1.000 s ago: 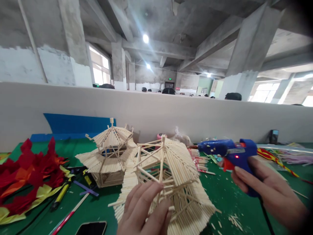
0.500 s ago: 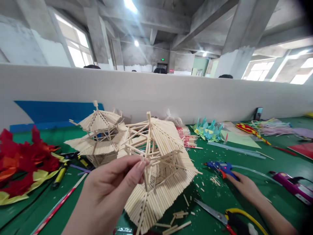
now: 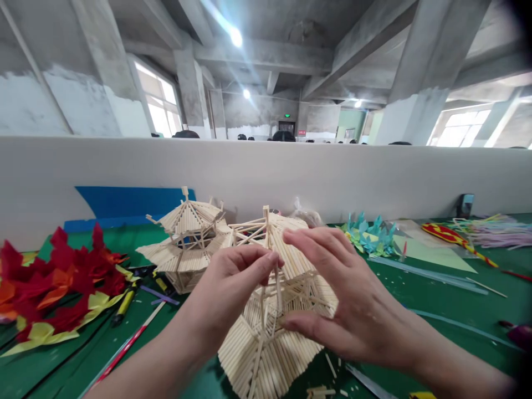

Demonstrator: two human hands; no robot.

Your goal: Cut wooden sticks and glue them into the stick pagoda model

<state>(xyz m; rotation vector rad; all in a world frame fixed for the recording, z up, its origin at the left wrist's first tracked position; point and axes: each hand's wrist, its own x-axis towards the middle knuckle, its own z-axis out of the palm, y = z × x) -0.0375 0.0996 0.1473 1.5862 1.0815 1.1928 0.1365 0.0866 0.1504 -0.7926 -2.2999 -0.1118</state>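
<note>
In the middle stands a pavilion model (image 3: 276,354) built from thin wooden sticks, its upper roof partly covered and partly bare frame. My left hand (image 3: 233,288) is in front of that roof, thumb and forefinger pinched on a short wooden stick (image 3: 278,291) that hangs down. Close to its right, my right hand (image 3: 349,293) holds nothing; its thumb and fingers are spread apart around the stick's right side, and I cannot tell whether they touch the model. Behind, to the left, sits a second finished-looking stick pavilion (image 3: 187,221).
Red and orange paper flowers (image 3: 78,277) lie at the left. A blue-green paper flower (image 3: 369,235) and clear glue sticks (image 3: 428,271) lie to the right. Scissors (image 3: 368,382) and stick offcuts (image 3: 320,392) are at the front. A white partition (image 3: 332,172) runs behind.
My right hand has left the blue glue gun and come over to the model beside my left hand. The left keeps its pinch on the stick. The camera view has shifted left and up.
</note>
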